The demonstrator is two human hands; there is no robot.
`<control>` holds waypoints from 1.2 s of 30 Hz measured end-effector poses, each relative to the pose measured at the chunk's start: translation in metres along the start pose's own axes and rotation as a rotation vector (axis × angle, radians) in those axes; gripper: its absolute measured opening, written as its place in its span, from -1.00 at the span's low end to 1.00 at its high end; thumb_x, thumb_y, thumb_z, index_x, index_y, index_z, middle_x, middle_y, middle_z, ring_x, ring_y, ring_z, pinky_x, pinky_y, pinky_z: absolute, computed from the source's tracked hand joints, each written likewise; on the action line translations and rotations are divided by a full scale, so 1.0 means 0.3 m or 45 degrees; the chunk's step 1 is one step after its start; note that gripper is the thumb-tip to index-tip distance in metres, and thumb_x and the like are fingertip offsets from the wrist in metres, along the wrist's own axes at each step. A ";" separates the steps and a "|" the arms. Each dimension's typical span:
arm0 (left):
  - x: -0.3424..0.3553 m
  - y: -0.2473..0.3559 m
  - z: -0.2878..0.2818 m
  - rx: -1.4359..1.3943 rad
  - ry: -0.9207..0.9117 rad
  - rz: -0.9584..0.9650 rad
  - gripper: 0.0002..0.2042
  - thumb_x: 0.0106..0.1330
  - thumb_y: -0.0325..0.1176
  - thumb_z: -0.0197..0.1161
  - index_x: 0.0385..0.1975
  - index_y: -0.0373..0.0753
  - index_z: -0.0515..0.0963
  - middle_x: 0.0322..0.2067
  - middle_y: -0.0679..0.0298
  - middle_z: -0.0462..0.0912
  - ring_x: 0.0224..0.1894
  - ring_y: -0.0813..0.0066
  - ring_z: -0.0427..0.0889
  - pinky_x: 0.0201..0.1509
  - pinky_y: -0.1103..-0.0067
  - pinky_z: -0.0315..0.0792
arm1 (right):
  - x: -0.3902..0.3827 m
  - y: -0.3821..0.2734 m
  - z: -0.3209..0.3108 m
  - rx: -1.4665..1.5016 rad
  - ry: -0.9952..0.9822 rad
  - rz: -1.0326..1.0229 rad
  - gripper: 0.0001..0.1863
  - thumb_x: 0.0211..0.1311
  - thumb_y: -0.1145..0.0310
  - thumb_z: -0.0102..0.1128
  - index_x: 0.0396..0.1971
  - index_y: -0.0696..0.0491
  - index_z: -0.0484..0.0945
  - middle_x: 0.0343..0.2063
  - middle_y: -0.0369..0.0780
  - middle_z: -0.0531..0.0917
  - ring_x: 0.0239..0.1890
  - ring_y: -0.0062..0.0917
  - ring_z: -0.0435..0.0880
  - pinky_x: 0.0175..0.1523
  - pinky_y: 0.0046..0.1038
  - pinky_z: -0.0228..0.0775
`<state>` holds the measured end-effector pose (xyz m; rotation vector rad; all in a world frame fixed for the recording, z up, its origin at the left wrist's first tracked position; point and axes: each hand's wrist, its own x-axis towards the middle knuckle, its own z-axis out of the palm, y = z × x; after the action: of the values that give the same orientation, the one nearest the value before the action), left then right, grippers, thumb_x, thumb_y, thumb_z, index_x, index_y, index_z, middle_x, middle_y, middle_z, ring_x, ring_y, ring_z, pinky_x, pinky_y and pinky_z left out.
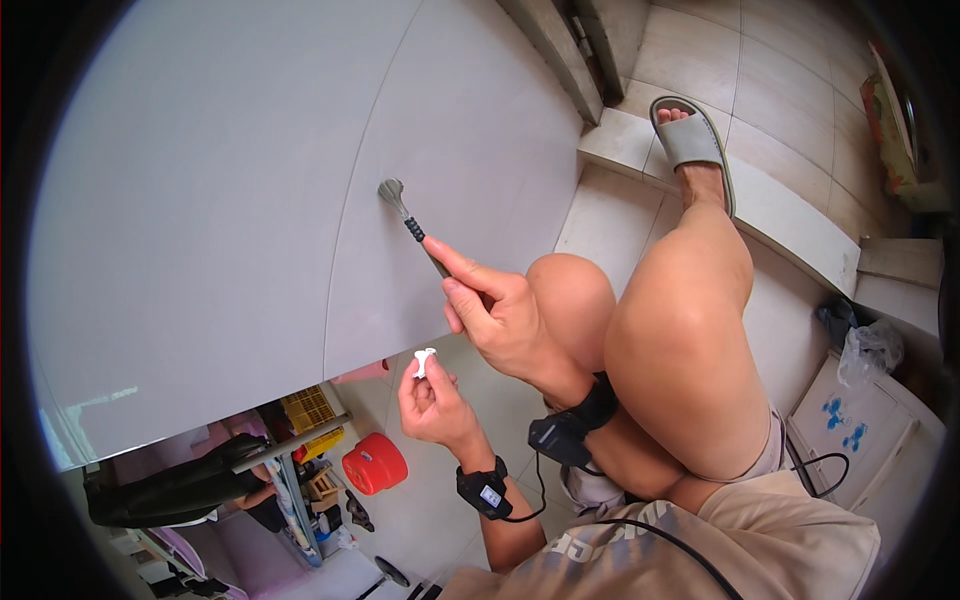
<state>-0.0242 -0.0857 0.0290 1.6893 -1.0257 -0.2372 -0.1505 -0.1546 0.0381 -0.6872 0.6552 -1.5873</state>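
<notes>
In my right hand (pixel 495 310) is a hammer (pixel 393 193) with a silver metal head and a black ribbed neck. My index finger stretches along its dark handle, while the thumb and other fingers close round it. The hammer's head is at a large light grey panel (pixel 230 190); whether the two touch I cannot tell. Lower and to the left, my left hand (pixel 430 405) pinches a small white piece (pixel 424 361) between thumb and fingertips. Its exact kind is too small to make out. Both wrists carry black strapped devices with cables.
A red round stool or bucket (pixel 375 464) stands on the tiled floor, beside shelving with a yellow basket (pixel 312 412). My bent knees and sandalled foot (pixel 692 140) reach the tiled step (pixel 790 212). A white cabinet (pixel 850 430) with a plastic bag (pixel 870 350) is at right.
</notes>
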 end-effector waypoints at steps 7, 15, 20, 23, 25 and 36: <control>-0.004 0.024 -0.002 -0.026 -0.014 0.001 -0.79 0.33 -0.53 0.36 -0.12 -0.51 0.61 -0.40 0.08 0.74 -0.53 0.56 0.61 -0.48 0.67 0.47 | -0.009 -0.034 0.017 -0.004 -0.071 0.028 -0.53 0.49 0.54 0.01 0.35 0.02 0.48 -0.53 -0.44 0.42 -0.53 -0.78 0.35 -0.43 -0.64 0.23; -0.011 -0.043 -0.010 -0.015 -0.031 0.074 -0.79 0.33 -0.54 0.37 -0.12 -0.52 0.60 -0.40 0.09 0.75 -0.53 0.56 0.61 -0.46 0.66 0.49 | -0.021 -0.089 0.022 -0.140 -0.066 0.140 -0.53 0.44 0.55 0.05 0.31 0.02 0.52 -0.59 -0.47 0.40 -0.52 -0.80 0.29 -0.42 -0.65 0.22; -0.029 -0.022 -0.009 0.006 -0.104 0.162 -0.80 0.34 -0.56 0.35 -0.11 -0.52 0.60 -0.40 0.08 0.75 -0.51 0.57 0.63 -0.43 0.66 0.52 | -0.032 -0.097 0.039 -0.209 0.056 0.125 -0.56 0.40 0.55 0.07 0.26 0.06 0.57 -0.55 -0.51 0.43 -0.50 -0.83 0.28 -0.42 -0.67 0.21; -0.027 -0.015 0.006 -0.009 -0.145 -0.045 -0.80 0.34 -0.57 0.35 -0.11 -0.51 0.60 -0.38 0.10 0.75 -0.45 0.56 0.67 -0.37 0.66 0.55 | -0.001 -0.094 -0.031 -0.239 0.159 0.247 -0.56 0.39 0.55 0.07 0.25 0.07 0.57 -0.57 -0.50 0.41 -0.50 -0.83 0.27 -0.43 -0.66 0.20; -0.035 -0.035 0.031 -0.101 -0.131 0.014 -0.80 0.34 -0.56 0.35 -0.11 -0.50 0.60 -0.39 0.10 0.75 -0.48 0.57 0.65 -0.41 0.67 0.52 | -0.013 -0.099 -0.018 -0.246 0.177 0.235 -0.56 0.39 0.54 0.08 0.25 0.07 0.58 -0.59 -0.49 0.40 -0.51 -0.83 0.25 -0.45 -0.66 0.18; -0.039 -0.035 -0.004 -0.033 -0.184 0.026 -0.81 0.33 -0.53 0.38 -0.13 -0.47 0.62 -0.43 0.11 0.75 -0.56 0.61 0.59 -0.49 0.69 0.44 | -0.017 -0.075 0.000 -0.253 0.172 0.207 -0.57 0.39 0.54 0.09 0.22 0.05 0.60 -0.60 -0.47 0.40 -0.56 -0.83 0.24 -0.49 -0.64 0.15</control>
<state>-0.0252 -0.0760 0.0167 1.6558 -1.1412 -0.3616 -0.1649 -0.1471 0.0546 -0.6578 0.9548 -1.4387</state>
